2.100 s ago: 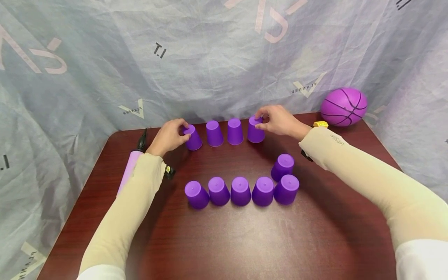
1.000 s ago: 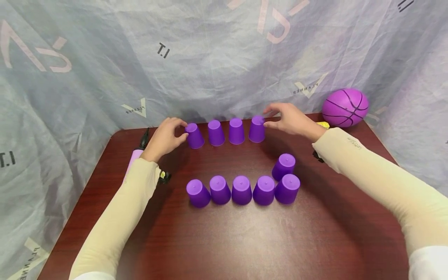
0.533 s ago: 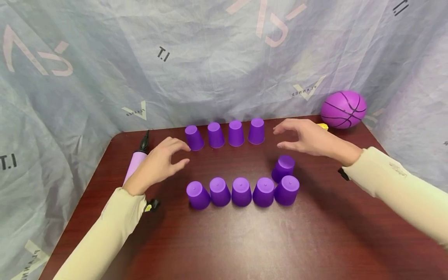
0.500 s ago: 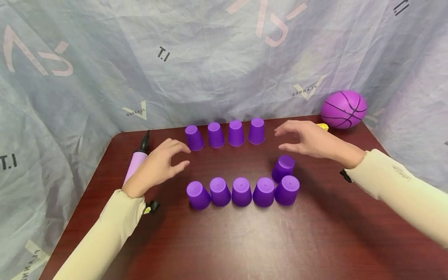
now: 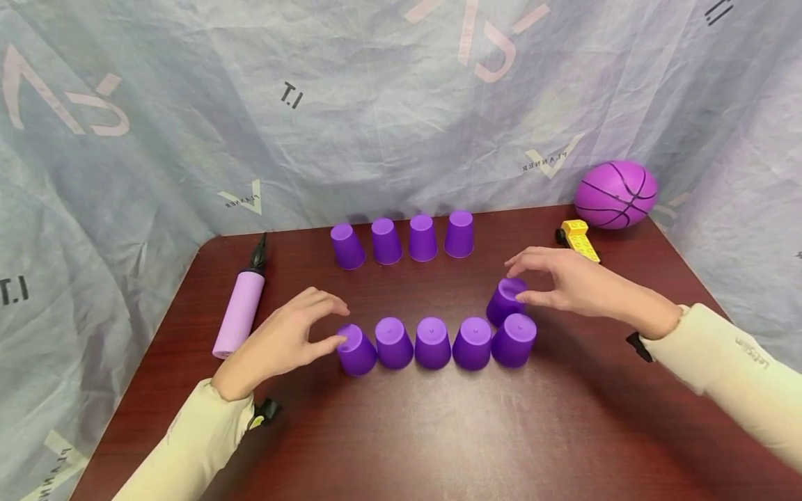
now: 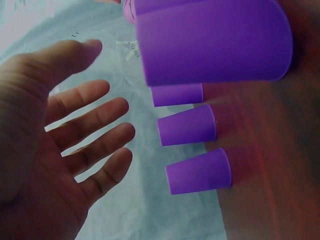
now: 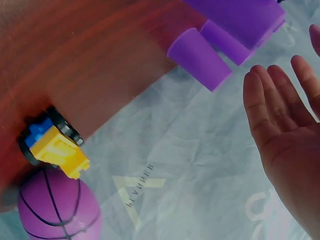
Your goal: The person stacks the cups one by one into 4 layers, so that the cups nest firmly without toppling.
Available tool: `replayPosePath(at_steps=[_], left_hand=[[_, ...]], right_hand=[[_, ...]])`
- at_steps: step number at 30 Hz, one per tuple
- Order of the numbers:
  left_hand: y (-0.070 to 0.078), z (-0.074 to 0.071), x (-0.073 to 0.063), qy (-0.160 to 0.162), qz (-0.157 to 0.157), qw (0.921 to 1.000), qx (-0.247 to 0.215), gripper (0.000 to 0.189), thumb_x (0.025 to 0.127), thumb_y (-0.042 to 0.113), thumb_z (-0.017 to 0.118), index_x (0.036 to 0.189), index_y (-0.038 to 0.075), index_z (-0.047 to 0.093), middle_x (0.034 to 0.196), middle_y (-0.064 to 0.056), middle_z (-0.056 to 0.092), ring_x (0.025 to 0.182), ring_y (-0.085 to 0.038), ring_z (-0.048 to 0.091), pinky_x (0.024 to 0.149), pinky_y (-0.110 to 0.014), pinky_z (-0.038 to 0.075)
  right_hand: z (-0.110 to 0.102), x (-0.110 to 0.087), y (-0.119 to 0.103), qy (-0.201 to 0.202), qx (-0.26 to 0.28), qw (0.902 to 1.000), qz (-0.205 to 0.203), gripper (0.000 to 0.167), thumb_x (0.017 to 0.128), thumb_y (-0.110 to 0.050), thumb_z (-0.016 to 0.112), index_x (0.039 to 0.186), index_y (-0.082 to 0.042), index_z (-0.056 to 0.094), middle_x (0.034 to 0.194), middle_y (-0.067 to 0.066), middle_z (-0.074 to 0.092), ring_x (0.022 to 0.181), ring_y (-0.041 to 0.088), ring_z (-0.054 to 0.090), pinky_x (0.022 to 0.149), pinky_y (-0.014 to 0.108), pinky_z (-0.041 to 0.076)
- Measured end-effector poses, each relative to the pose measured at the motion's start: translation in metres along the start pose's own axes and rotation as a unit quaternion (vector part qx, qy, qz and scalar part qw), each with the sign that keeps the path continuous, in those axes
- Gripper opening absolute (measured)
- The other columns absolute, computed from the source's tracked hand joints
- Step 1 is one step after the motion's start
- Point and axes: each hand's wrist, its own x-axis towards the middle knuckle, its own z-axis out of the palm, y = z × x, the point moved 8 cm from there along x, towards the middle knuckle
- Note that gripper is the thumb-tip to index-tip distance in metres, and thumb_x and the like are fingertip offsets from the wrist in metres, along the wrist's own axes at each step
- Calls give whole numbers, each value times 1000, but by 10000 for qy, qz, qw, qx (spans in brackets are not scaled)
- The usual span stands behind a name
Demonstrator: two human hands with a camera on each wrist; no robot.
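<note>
Several purple cups stand upside down in a front row, the middle one [image 5: 432,344] among them. My left hand [image 5: 282,341] hovers at the leftmost front cup [image 5: 358,353], its thumb tip overlapping the top in the head view. The left wrist view shows that hand's [image 6: 60,135] fingers spread, with a gap to the large near cup [image 6: 215,42]. Behind the row's right end is a single cup [image 5: 505,306]; my right hand [image 5: 583,285] reaches over it, thumb and fingers apart. Extended fingers also show on the right hand [image 7: 285,120] in the right wrist view.
A back row of several purple cups, one of them this cup [image 5: 422,240], lines the far edge. A lilac hand pump [image 5: 241,313] lies at the left. At the right back are a yellow toy vehicle [image 5: 579,240] and a purple basketball [image 5: 617,195], before a grey cloth [image 5: 388,125].
Both hands have let go of the end cups of the back row and drawn back toward the front. The right hand has uncovered the toy vehicle, the left arm the pump.
</note>
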Motion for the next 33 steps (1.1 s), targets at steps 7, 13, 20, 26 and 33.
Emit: replayPosePath(at_steps=[7, 13, 20, 26, 33], left_hand=[[1, 16, -3, -236, 88, 9993, -273, 34, 79, 27, 77, 107, 14, 64, 112, 10, 57, 107, -9, 48, 92, -29, 41], [3, 21, -4, -293, 139, 9990, -291, 34, 78, 30, 78, 106, 15, 65, 112, 11, 57, 108, -8, 48, 91, -29, 41], [5, 25, -4, -359, 160, 9989, -272, 29, 79, 28, 78, 102, 17, 66, 111, 8, 58, 108, -8, 48, 91, -28, 42], [6, 24, -4, -347, 147, 9988, -297, 29, 78, 28, 78, 101, 17, 65, 111, 6, 59, 107, -9, 48, 91, -29, 41], [3, 27, -8, -321, 86, 9987, -398, 33, 77, 24, 79, 106, 17, 64, 110, 11, 56, 107, -7, 49, 92, -29, 41]], right_hand=[[13, -8, 10, -108, 209, 9993, 275, 31, 75, -14, 81, 102, -12, 66, 111, -1, 62, 100, 14, 59, 80, 33, 48], [19, -12, 15, -157, 246, 9988, 385, 31, 76, -13, 80, 103, -12, 66, 111, 0, 62, 96, 13, 60, 76, 35, 51], [21, -12, 17, -289, 378, 9975, 524, 31, 77, -12, 79, 105, -10, 66, 111, 0, 61, 92, 12, 60, 74, 35, 53], [21, -12, 17, -285, 492, 9969, 543, 31, 77, -10, 79, 105, -9, 66, 110, 1, 61, 91, 12, 61, 73, 33, 54], [23, -14, 19, -199, 555, 9969, 528, 31, 76, -7, 78, 105, -9, 65, 111, 1, 61, 93, 12, 60, 73, 32, 54]])
